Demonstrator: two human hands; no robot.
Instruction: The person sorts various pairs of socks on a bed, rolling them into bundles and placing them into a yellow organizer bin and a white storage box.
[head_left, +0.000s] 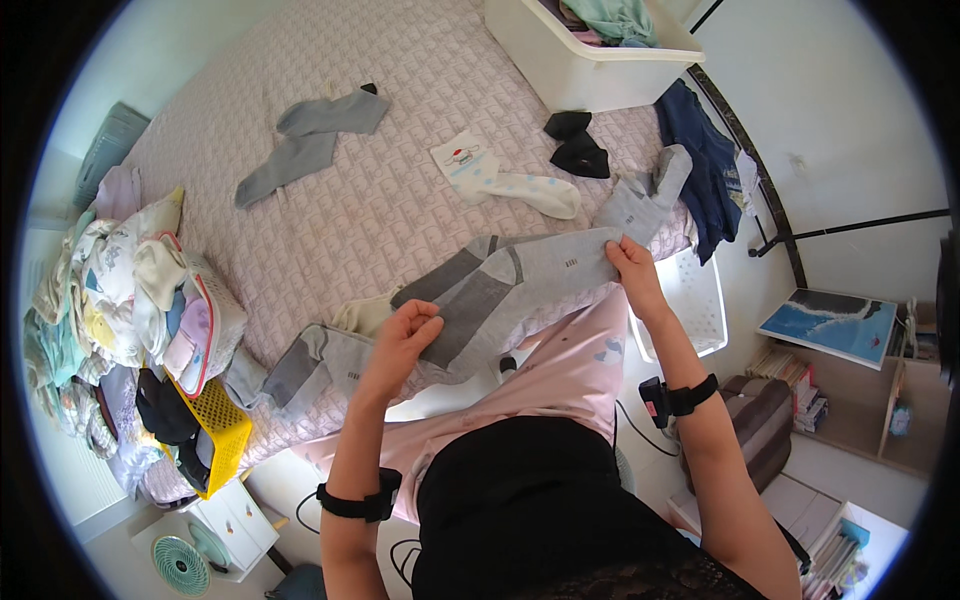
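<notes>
Stretched between my two hands is a two-tone grey sock (544, 268). My right hand (634, 271) pinches its cuff end, and my left hand (405, 341) grips the darker foot end. Partly behind it lies another grey sock (442, 276) with a dark foot. To the left of my left hand, a grey sock (300, 364) rests at the bed's near edge, beside a cream cloth item (364, 311). Beyond my right hand is a light grey sock (645, 199). A white sock with blue dots (510, 184) and black socks (577, 146) lie farther back.
Two plain grey socks (307, 142) lie farther off on the patterned bedspread (390, 67). A white bin (600, 75) holds clothes, near dark blue trousers (697, 165). At left, a red-rimmed basket (225, 322) overflows with clothes beside a yellow basket (225, 431). A white basket (694, 307) stands below, right.
</notes>
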